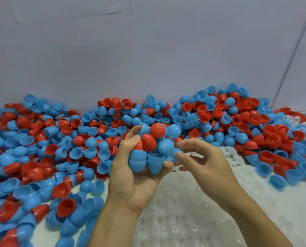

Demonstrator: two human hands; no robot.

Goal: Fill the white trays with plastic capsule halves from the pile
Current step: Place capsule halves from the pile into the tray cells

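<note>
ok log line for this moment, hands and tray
left hand: holds bunch of capsule halves | right hand: pinches blue half in bunch | white tray: below hands, no halves seen | pile: behind, beside

Blue & red capsule halves (63,145) heaped against wall, some nested; white tray (184,211) lies in front, w/ dimpled pockets.

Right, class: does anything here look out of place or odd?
Yes: loose capsule halves from the pile lie spilled over the white tray edge, not seated in pockets. The left hand cradles several.
</note>
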